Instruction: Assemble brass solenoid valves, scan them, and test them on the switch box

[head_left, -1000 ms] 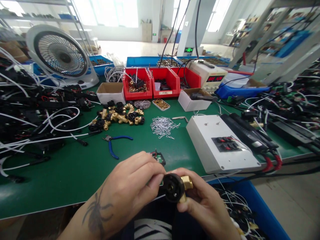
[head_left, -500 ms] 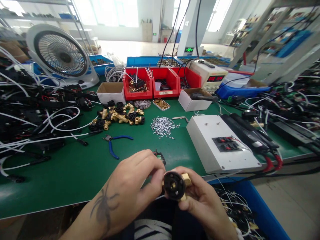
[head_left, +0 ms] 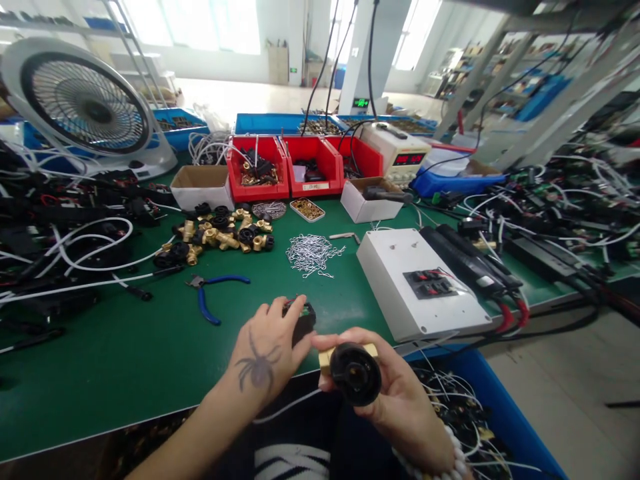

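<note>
Right hand [head_left: 403,393]: its fingers are wrapped around a brass pipe fitting with a round black plastic cap [head_left: 356,375], holding it above the lap, just off the near edge of the green surface [head_left: 165,347], cap facing the wearer.
Left hand [head_left: 270,343]: its fingers are spread over a small black boxy plastic part [head_left: 303,323] near that edge; the hand hides much of it, so I cannot tell whether they grasp it or merely touch it.
Pliers: the blue-handled metal pair [head_left: 215,293] lies with handles apart, left of the black part.
Clips: a loose heap of thin silvery wire clips [head_left: 311,255] sits beyond the left hand.
Fittings: a pile of brass and black fittings [head_left: 220,232] lies beyond the pliers.
Box: a pale grey metal box with black-and-red terminals [head_left: 425,287] stands right of the clips.
</note>
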Demonstrator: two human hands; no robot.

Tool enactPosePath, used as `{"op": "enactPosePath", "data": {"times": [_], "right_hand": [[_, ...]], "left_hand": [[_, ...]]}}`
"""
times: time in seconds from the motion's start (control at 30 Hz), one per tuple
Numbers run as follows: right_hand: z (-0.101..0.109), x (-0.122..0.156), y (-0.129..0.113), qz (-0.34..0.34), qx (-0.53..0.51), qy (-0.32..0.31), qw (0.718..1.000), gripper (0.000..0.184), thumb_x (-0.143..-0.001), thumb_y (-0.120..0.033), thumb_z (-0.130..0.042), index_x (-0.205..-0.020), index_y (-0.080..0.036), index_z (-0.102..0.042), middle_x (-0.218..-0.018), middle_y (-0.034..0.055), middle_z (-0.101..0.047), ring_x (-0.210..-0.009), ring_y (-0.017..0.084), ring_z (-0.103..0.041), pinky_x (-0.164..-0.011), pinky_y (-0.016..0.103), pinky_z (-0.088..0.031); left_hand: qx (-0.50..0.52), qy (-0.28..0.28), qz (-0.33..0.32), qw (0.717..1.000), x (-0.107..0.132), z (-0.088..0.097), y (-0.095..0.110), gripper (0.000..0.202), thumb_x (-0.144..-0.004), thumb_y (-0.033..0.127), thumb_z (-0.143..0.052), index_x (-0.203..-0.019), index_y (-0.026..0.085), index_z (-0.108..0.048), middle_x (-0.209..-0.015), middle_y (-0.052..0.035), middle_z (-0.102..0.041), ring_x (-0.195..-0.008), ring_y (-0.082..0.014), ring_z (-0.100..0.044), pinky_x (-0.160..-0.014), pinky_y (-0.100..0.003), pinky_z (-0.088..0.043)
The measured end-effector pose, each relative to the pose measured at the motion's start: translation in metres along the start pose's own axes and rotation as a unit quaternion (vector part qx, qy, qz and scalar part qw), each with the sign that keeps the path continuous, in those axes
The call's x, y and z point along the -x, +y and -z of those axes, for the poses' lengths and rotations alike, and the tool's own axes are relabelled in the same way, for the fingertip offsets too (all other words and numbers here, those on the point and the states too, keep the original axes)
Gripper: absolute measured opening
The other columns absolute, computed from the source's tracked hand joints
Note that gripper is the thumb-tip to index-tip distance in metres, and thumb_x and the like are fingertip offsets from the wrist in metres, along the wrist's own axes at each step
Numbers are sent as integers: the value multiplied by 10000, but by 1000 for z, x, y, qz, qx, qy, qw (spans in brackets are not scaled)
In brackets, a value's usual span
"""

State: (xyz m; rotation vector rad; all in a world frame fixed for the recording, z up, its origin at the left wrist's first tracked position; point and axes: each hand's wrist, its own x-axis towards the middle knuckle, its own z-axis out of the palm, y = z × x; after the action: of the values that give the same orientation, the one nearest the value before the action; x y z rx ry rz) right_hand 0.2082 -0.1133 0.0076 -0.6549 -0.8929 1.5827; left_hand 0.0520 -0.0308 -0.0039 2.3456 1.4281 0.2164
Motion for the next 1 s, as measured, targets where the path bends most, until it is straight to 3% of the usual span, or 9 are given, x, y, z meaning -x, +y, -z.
{"op": "enactPosePath", "data": {"times": [0.1, 0.27, 0.3, 0.37, 0.43, 0.6, 0.67, 0.8, 1.0], "right_hand": [[-1, 1, -1, -2, 16, 15, 1000, 382, -760, -262, -802, -1112, -293, -657, -1176, 40, -684, -881, 136, -685, -825, 263, -536], [-1, 2, 4, -29, -19, 0, 999, 424, -791, -315, -778, -1164, -232, -593, -1031, 71, -716, -737, 126, -700, -710, 247, -549], [-2, 2, 5, -38, -21, -2, 999, 429, -810, -327, -759, -1181, -224, -572, -994, 70, -717, -709, 125, -700, -685, 245, -548], [-3, 1, 8, -51, -15, 8, 999, 453, -828, -353, -738, -1211, -215, -537, -967, 69, -713, -689, 128, -698, -663, 251, -546], [-5, 1, 11, -59, 1, 25, 998, 463, -835, -366, -726, -1219, -206, -524, -949, 71, -709, -685, 142, -699, -655, 271, -549], [-9, -1, 11, -54, 44, 68, 995, 444, -841, -388, -710, -1206, -198, -542, -840, 45, -701, -624, 148, -683, -624, 286, -546], [-10, -2, 8, -60, 23, 64, 996, 451, -832, -422, -711, -1187, -190, -561, -830, 51, -704, -588, 134, -666, -582, 260, -536], [-14, -2, 5, -99, -37, 39, 994, 436, -838, -454, -694, -1139, -155, -596, -831, 78, -712, -563, 106, -644, -528, 202, -512], [-28, -5, 14, -37, 13, 85, 996, 442, -827, -404, -723, -1186, -216, -545, -819, 14, -692, -597, 111, -676, -603, 223, -548]], "left_hand": [[284, 25, -8, 958, 0, 5, -18, 488, -887, 418, -557, -1330, 226, -488, -1316, -82, -551, -1198, -265, -530, -1033, -446, -423], [722, -17, 21, 692, 6, 19, -17, 506, -933, 512, -464, -1351, 228, -470, -1361, -87, -551, -1232, -237, -538, -956, -357, -506], [755, -18, 24, 655, 7, 21, -13, 510, -945, 534, -430, -1346, 224, -480, -1351, -93, -560, -1227, -231, -546, -937, -345, -519], [776, -3, 23, 630, 10, 24, -5, 507, -960, 555, -384, -1331, 231, -502, -1329, -86, -581, -1222, -218, -552, -927, -330, -528], [753, 31, 10, 657, 14, 25, 1, 453, -975, 520, -384, -1342, 279, -492, -1347, -47, -569, -1239, -201, -538, -976, -334, -502], [547, 126, -52, 826, 27, 27, 10, 405, -981, 441, -435, -1383, 400, -425, -1445, 51, -460, -1360, -175, -392, -1170, -361, -283], [474, 150, -85, 863, 30, 30, 11, 398, -983, 417, -438, -1380, 415, -421, -1446, 68, -453, -1366, -161, -377, -1165, -336, -295], [412, 158, -121, 889, 31, 31, 12, 406, -987, 366, -435, -1388, 423, -403, -1477, 96, -403, -1366, -136, -371, -1163, -291, -293], [382, 188, -111, 898, 30, 26, 13, 418, -991, 355, -410, -1405, 400, -379, -1469, 70, -421, -1334, -158, -416, -1152, -326, -318]]}}
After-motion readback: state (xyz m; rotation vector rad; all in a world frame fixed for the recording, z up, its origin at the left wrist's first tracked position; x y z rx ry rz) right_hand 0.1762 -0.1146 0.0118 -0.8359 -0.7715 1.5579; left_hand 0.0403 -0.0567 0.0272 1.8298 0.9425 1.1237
